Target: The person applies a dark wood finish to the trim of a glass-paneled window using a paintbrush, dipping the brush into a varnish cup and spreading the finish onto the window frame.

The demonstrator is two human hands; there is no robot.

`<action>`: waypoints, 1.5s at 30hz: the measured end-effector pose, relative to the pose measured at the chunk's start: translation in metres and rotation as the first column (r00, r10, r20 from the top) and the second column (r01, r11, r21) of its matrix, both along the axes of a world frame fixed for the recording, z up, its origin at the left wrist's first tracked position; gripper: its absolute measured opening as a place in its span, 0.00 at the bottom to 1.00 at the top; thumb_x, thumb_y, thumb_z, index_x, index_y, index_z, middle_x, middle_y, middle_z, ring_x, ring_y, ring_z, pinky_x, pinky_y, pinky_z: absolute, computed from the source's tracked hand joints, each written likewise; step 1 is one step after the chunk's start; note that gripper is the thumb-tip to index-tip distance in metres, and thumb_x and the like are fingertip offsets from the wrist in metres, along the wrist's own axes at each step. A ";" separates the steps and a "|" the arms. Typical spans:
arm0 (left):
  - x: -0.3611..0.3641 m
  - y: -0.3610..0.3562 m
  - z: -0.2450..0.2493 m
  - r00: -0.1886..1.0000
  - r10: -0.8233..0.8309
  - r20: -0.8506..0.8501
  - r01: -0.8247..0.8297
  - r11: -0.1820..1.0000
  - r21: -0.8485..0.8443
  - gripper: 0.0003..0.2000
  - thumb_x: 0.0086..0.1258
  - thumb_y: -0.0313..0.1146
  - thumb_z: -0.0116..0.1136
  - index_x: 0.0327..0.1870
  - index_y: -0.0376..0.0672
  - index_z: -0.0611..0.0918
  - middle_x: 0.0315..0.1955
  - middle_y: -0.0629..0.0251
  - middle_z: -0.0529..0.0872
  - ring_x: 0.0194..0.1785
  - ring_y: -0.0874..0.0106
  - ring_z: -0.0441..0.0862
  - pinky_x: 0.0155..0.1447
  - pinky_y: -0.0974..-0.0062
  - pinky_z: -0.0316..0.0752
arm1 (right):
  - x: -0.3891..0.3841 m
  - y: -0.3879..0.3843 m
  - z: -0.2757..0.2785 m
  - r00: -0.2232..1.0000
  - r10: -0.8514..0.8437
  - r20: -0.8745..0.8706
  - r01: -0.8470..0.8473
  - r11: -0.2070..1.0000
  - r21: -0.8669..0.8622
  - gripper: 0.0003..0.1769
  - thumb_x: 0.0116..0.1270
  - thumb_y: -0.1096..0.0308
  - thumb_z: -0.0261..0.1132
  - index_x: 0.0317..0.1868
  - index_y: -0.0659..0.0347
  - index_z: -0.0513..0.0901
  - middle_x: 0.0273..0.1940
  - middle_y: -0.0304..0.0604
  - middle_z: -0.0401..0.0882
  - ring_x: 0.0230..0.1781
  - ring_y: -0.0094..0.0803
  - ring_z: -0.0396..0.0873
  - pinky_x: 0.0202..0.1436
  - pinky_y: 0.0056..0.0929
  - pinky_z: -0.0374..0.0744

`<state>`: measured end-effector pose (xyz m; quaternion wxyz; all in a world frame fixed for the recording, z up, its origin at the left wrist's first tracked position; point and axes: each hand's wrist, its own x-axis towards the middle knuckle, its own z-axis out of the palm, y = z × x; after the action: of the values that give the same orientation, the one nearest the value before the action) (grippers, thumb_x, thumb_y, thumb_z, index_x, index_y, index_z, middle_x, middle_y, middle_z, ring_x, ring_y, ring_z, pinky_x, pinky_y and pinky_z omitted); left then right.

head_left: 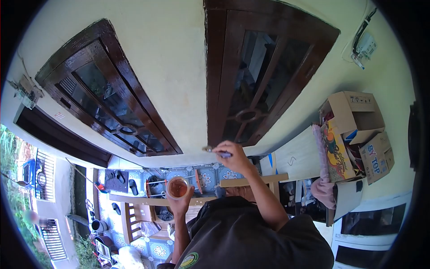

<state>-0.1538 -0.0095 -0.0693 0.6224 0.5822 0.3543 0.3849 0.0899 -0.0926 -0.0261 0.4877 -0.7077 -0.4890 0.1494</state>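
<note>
My left hand [181, 205] is wrapped round a clear cup [178, 187] with reddish-brown liquid in it, held low in front of my body. In my right hand [234, 157] is a small paintbrush [223, 154], its bristles pointing left toward the pale wall. The brush tip is near the lower left corner of a dark brown framed window [216, 80] with glossy wood and glass panes. A second brown window [117, 67] of the same kind is further left on the wall.
Cardboard boxes [378, 157] are stacked at the right beside a pink cloth [323, 193]. A wooden bench [130, 224] stands below me on the blue patterned tiles [160, 251]. Sandals [133, 187] lie at the left, and a wooden rail [254, 180] runs near my right forearm.
</note>
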 end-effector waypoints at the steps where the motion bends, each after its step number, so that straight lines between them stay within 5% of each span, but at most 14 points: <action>1: -0.001 0.001 0.000 1.000 0.000 -0.018 0.000 1.000 0.010 0.24 0.51 0.24 0.74 0.49 0.36 0.75 0.39 0.65 0.80 0.42 0.75 0.78 0.47 0.78 0.74 | -0.007 -0.006 -0.008 1.000 -0.002 -0.006 0.002 1.000 0.002 0.10 0.57 0.75 0.71 0.41 0.60 0.88 0.38 0.46 0.82 0.39 0.35 0.83 0.44 0.29 0.79; 5: -0.003 0.002 -0.001 0.998 -0.040 -0.049 0.040 0.999 -0.003 0.24 0.51 0.24 0.74 0.49 0.36 0.75 0.39 0.64 0.80 0.42 0.75 0.78 0.47 0.77 0.74 | -0.023 -0.024 -0.031 0.988 -0.014 -0.156 0.024 0.998 0.059 0.12 0.55 0.70 0.75 0.41 0.62 0.87 0.35 0.43 0.85 0.35 0.31 0.84 0.41 0.25 0.80; 7: -0.003 0.001 0.000 0.996 -0.054 -0.074 0.054 0.999 0.004 0.24 0.51 0.25 0.74 0.49 0.36 0.75 0.39 0.64 0.80 0.42 0.75 0.78 0.47 0.77 0.74 | -0.030 -0.027 -0.030 0.934 -0.206 -0.291 0.253 0.958 0.133 0.15 0.57 0.71 0.74 0.44 0.65 0.85 0.37 0.44 0.86 0.36 0.26 0.84 0.41 0.23 0.81; 11: -0.004 -0.004 0.005 0.995 -0.089 -0.054 0.089 0.996 -0.003 0.23 0.51 0.25 0.74 0.47 0.37 0.76 0.38 0.65 0.80 0.41 0.75 0.78 0.47 0.77 0.74 | -0.036 -0.035 -0.021 0.821 -0.393 -0.413 0.454 0.889 0.057 0.18 0.57 0.74 0.72 0.49 0.66 0.82 0.38 0.44 0.86 0.37 0.23 0.84 0.42 0.21 0.81; 16: -0.010 -0.011 0.012 0.990 -0.111 -0.085 0.113 0.993 0.019 0.21 0.51 0.25 0.74 0.45 0.37 0.77 0.36 0.66 0.81 0.41 0.76 0.78 0.47 0.78 0.74 | -0.049 -0.049 -0.013 0.847 -0.357 -0.393 0.397 0.918 0.022 0.14 0.58 0.75 0.71 0.46 0.66 0.84 0.36 0.40 0.86 0.36 0.19 0.83 0.41 0.18 0.80; 25: -0.023 -0.012 0.004 0.983 -0.161 -0.089 0.169 0.981 0.093 0.24 0.54 0.21 0.70 0.52 0.39 0.73 0.39 0.67 0.79 0.42 0.77 0.78 0.48 0.79 0.73 | -0.078 -0.050 0.034 0.781 -0.232 -0.580 0.429 0.874 0.228 0.11 0.59 0.80 0.70 0.43 0.70 0.83 0.39 0.42 0.86 0.36 0.20 0.81 0.44 0.18 0.79; 29: -0.019 -0.011 0.011 0.990 -0.123 -0.076 0.133 0.981 0.141 0.25 0.51 0.24 0.73 0.50 0.39 0.74 0.38 0.66 0.79 0.42 0.75 0.78 0.48 0.77 0.74 | -0.076 -0.054 0.042 0.831 -0.199 -0.519 0.438 0.810 0.390 0.10 0.58 0.83 0.68 0.42 0.70 0.83 0.48 0.50 0.83 0.42 0.24 0.82 0.44 0.20 0.82; 31: -0.012 -0.006 0.035 0.982 -0.096 -0.164 0.146 0.934 0.326 0.23 0.45 0.30 0.77 0.42 0.37 0.79 0.37 0.64 0.81 0.40 0.73 0.79 0.48 0.76 0.74 | -0.077 -0.056 0.061 0.860 0.028 -0.509 0.285 0.801 0.526 0.10 0.58 0.85 0.66 0.42 0.71 0.82 0.48 0.54 0.81 0.42 0.29 0.82 0.45 0.26 0.85; 35: 0.007 0.016 0.071 0.977 -0.200 -0.069 0.208 0.851 0.482 0.22 0.44 0.30 0.75 0.42 0.38 0.81 0.34 0.61 0.82 0.38 0.70 0.80 0.46 0.75 0.74 | -0.069 -0.068 0.088 0.867 0.232 -0.442 0.079 0.811 0.580 0.10 0.51 0.85 0.67 0.36 0.70 0.83 0.45 0.55 0.79 0.40 0.34 0.83 0.45 0.30 0.87; 37: 0.020 0.029 0.084 0.976 -0.190 -0.110 0.217 0.770 0.599 0.21 0.44 0.29 0.73 0.42 0.39 0.81 0.34 0.59 0.82 0.38 0.66 0.82 0.45 0.74 0.75 | -0.058 -0.075 0.097 0.886 0.230 -0.403 0.036 0.832 0.554 0.10 0.46 0.82 0.68 0.33 0.69 0.83 0.41 0.54 0.80 0.36 0.34 0.83 0.42 0.28 0.85; 40: 0.036 0.045 0.103 0.972 -0.193 -0.135 0.231 0.660 0.715 0.22 0.39 0.30 0.74 0.40 0.41 0.82 0.35 0.62 0.83 0.39 0.63 0.81 0.45 0.70 0.73 | -0.047 -0.079 0.122 0.997 0.063 -0.042 -0.031 0.845 0.534 0.13 0.40 0.75 0.72 0.31 0.65 0.85 0.34 0.51 0.82 0.31 0.33 0.83 0.35 0.25 0.80; 45: 0.070 0.049 0.119 0.959 -0.253 -0.127 0.233 0.449 0.862 0.23 0.35 0.31 0.73 0.40 0.46 0.82 0.34 0.68 0.83 0.39 0.66 0.80 0.44 0.69 0.67 | -0.039 -0.080 0.144 0.983 0.083 0.161 -0.148 0.878 0.455 0.14 0.42 0.74 0.74 0.34 0.64 0.86 0.37 0.48 0.84 0.31 0.32 0.84 0.35 0.24 0.81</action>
<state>-0.0838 0.0390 0.0494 0.2943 0.8565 0.0180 0.4236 0.0510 -0.1721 0.1184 0.5984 -0.5482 -0.5842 0.0078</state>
